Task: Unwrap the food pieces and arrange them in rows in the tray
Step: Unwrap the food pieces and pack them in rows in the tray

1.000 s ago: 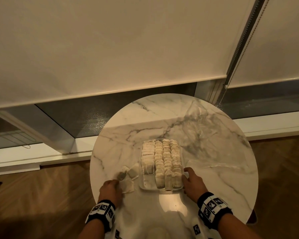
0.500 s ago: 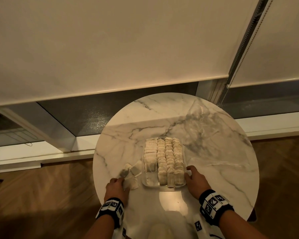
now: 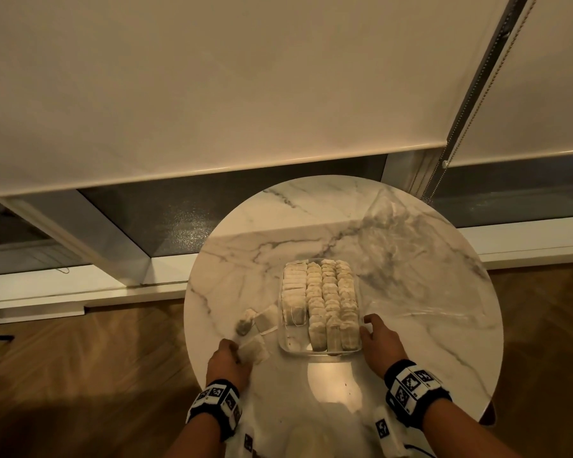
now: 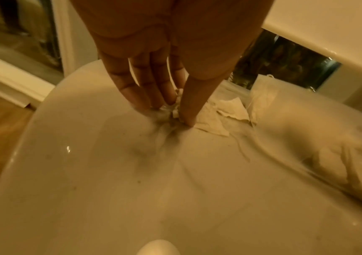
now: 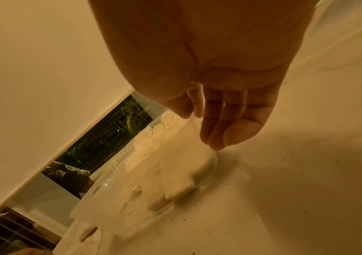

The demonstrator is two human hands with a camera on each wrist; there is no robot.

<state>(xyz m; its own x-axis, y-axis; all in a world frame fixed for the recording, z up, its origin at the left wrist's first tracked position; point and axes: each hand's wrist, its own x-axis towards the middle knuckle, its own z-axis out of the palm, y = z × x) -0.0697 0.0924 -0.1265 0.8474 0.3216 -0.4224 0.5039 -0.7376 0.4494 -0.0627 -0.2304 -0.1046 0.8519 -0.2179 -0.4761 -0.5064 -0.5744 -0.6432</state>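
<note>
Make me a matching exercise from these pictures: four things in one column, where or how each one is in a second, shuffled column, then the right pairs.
Column one
1. left hand
2. right hand
3. tray
4. clear plastic bag

Column two
A. lies flat on the table's far right part
B. pinches a loose piece near the table's left edge
C. fingers rest against the tray's right side
D. holds rows of pale pieces, with a gap at its near left corner

Pairs: 1-B, 2-C, 3-D, 4-A
</note>
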